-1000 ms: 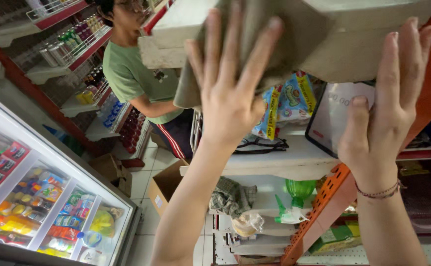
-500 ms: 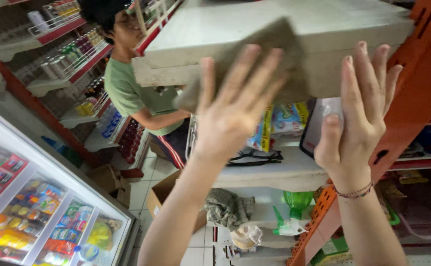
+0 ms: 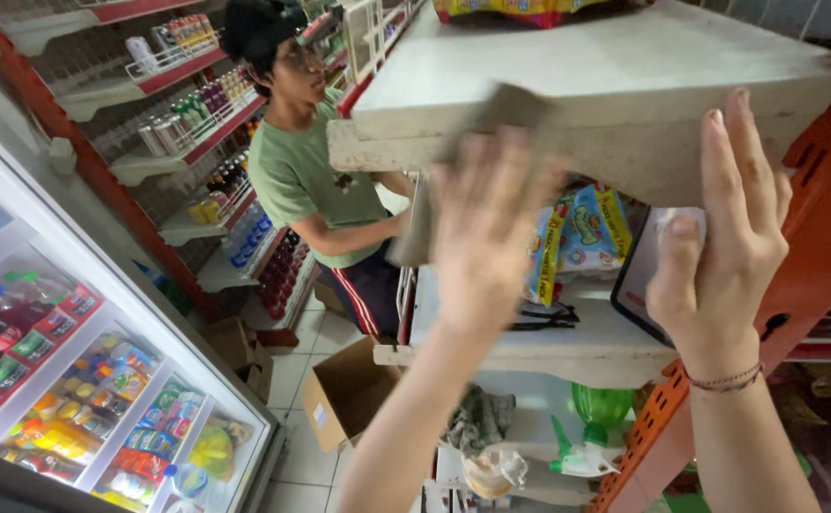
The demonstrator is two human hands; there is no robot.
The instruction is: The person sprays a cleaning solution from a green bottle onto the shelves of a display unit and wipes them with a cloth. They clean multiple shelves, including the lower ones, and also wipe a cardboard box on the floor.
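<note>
At seven o'clock from our hands stood a glass-door cooler (image 3: 102, 380), its shelves packed with coloured drink bottles and cartons. A cardboard box (image 3: 347, 394) sat open on the floor at six o'clock below the left hand; we could not tell what lay inside. Wall shelves (image 3: 163, 142) at ten o'clock carried rows of cans and bottles, beside a person in a green shirt (image 3: 306, 180).

Our left hand (image 3: 487, 223) was blurred, fingers spread flat, pressing a grey cloth (image 3: 434, 190) against the front edge of the upper shelf (image 3: 605, 85). The cloth looked dull, worn and folded, its upper part lying over the shelf lip and the rest hanging down at seven o'clock from the palm. The left grip was fully open, pinning the cloth rather than closing round it.

Our right hand (image 3: 719, 237), at three o'clock from the left, was open, fingers straight against the shelf's underside edge, holding nothing. Snack packets (image 3: 577, 237) hung between both hands.
</note>
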